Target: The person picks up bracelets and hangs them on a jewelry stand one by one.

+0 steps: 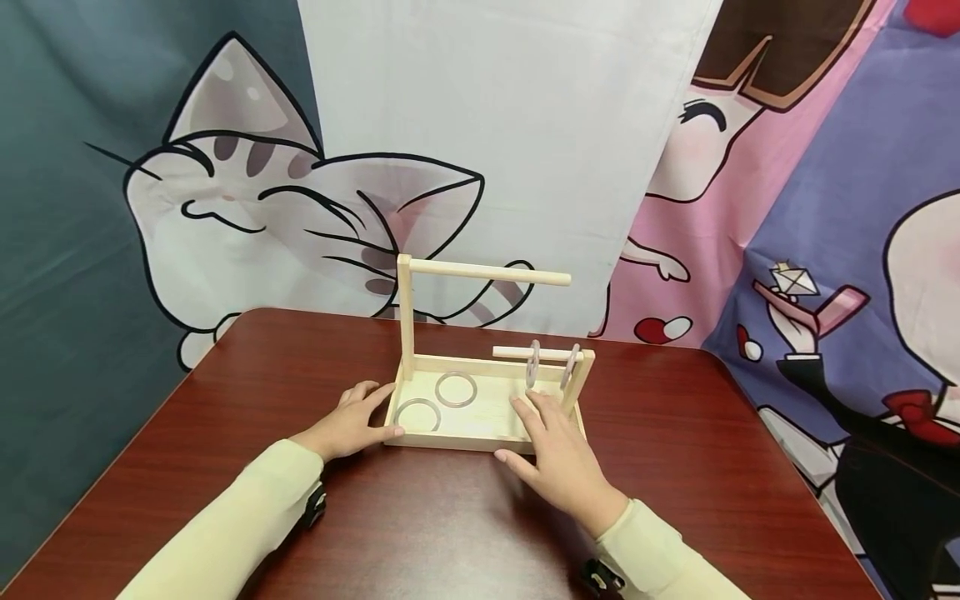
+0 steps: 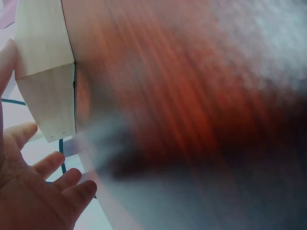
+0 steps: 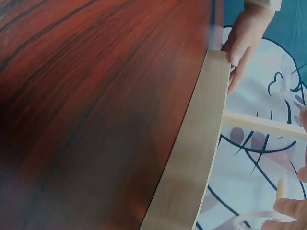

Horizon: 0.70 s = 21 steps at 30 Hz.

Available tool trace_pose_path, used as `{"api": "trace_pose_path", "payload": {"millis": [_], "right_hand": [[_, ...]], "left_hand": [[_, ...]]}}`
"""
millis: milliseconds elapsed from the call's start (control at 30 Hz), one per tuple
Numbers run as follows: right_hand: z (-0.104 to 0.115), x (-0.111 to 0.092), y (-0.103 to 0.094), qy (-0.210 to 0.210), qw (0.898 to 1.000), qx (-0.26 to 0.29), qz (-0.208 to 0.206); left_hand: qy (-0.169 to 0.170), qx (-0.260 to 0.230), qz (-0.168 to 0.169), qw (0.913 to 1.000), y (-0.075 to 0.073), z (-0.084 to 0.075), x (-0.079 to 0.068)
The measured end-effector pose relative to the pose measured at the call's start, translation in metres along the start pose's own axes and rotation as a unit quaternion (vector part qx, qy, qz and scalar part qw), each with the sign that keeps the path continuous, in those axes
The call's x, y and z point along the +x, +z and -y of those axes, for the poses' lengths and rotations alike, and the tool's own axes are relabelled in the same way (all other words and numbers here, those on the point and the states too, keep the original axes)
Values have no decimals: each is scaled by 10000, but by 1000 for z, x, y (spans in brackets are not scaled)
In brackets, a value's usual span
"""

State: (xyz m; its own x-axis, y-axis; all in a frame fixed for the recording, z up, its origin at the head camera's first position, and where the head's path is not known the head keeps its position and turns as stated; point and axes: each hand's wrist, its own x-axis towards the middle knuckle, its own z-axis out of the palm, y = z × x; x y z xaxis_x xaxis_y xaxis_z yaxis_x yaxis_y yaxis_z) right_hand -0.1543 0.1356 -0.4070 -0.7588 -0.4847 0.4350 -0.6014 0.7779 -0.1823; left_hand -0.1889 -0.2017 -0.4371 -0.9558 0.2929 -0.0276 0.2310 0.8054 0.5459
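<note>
A pale wooden tray (image 1: 465,443) with two peg posts stands on the table. My left hand (image 1: 351,423) rests at its left front corner, thumb on the front edge and straight fingers along the left side. In the right wrist view that left hand (image 3: 250,36) touches the tray's end. Over the right front part, my right hand (image 1: 562,462) hovers with spread fingers, holding nothing. Two rings hang on the short lower peg (image 1: 510,352): one ring (image 1: 533,367) just beyond my right fingertips, another ring (image 1: 571,367) by the post. A ring (image 1: 456,405) and a second ring (image 1: 417,401) lie inside the tray.
From a tall post (image 1: 407,321) at the tray's left, a long upper peg (image 1: 487,272) extends rightward. The short post (image 1: 579,383) rises at the right end. Dark red wood covers the table (image 1: 675,442). A cartoon-printed cloth (image 1: 510,100) hangs behind.
</note>
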Motion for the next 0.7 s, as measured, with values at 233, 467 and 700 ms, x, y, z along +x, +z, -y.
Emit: {"api": "trace_pose_path", "payload": {"millis": [233,467,700], "right_hand": [[10,9,7,-104,9995,174,252],[18,22,17,-150,9976,358,568],[23,35,23,-262,9969,330,668]], "left_hand": [[37,10,103,9999,0,0,1],[191,199,131,9995,-3,0,3],[164,161,202,9995,-2,0,5]]}}
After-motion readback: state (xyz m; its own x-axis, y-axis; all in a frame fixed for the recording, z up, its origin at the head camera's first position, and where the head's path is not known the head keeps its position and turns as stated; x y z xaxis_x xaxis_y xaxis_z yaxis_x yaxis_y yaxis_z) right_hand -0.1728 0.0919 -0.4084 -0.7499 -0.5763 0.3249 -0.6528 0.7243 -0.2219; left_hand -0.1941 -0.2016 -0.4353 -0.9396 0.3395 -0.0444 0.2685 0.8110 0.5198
